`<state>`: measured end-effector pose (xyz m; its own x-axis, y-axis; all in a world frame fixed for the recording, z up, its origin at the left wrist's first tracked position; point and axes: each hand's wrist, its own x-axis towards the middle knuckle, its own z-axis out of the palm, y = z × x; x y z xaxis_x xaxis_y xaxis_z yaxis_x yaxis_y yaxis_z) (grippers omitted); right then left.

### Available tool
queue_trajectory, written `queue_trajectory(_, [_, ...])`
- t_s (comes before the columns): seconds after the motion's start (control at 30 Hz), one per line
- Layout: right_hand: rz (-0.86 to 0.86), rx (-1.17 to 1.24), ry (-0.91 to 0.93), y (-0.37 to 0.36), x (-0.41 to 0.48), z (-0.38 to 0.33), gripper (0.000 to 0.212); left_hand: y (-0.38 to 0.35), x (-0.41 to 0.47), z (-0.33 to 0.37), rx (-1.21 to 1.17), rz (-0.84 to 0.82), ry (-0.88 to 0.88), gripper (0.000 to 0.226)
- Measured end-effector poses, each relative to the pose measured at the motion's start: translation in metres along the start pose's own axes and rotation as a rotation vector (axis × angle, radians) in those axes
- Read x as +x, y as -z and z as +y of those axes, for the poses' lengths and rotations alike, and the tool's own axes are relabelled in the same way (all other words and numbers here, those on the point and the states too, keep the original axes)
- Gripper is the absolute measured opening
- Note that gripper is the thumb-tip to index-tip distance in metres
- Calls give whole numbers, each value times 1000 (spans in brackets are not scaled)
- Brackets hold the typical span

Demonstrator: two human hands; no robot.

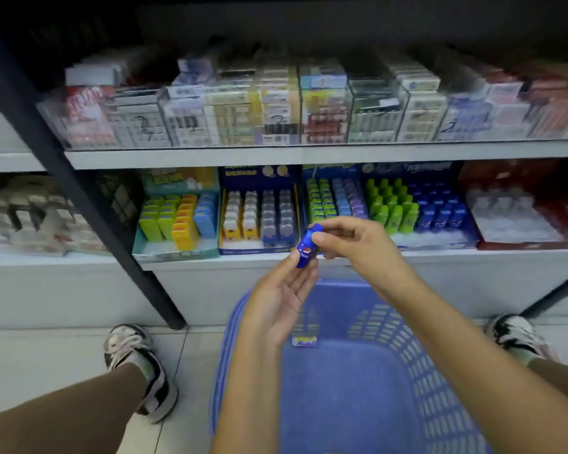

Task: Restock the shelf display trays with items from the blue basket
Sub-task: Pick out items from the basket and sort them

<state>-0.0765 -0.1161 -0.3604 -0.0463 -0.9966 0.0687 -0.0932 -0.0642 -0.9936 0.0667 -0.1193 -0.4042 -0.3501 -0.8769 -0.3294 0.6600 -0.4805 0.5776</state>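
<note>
Fingers of right hand and left hand pinch the blue bottle, cap tilted far-right toward its tray.

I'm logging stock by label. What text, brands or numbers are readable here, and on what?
No text is clear enough to quote.
On the bottle: a round red, white and blue logo over white letters, too blurred to read.
On the tray headers: print blurred, unreadable.
On the upper-shelf packs: blurred, unreadable.
On the small box in the basket: blurred, unreadable.
</note>
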Motion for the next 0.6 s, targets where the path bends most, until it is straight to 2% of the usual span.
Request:
queue_trajectory(0.1, [42,38,-46,35,-6,-1,8,-17,10,-20,115,-52,52,34])
queue_trajectory(0.23, [166,60,-66,79,-13,-3,4,-46,29,-51,187,-130,67,31])
queue_trajectory(0.37, [248,-24,-46,122,-14,-1,5,-77,45,-82,195,-204,91,26])
queue_trajectory(0.43, [292,-76,-32,145,-10,2,9,-93,55,-97,297,-194,63,22])
queue_trajectory(0.47, [341,-99,-10,158,-7,4,13,-100,61,-105,430,-170,12,22])
queue_trajectory(0.53, [480,-170,28,188,0,12,16,-112,71,-117,882,-125,-191,26])
queue_trajectory(0.6, [595,-253,53,214,5,23,13,-115,80,-126,1378,-206,-416,38])
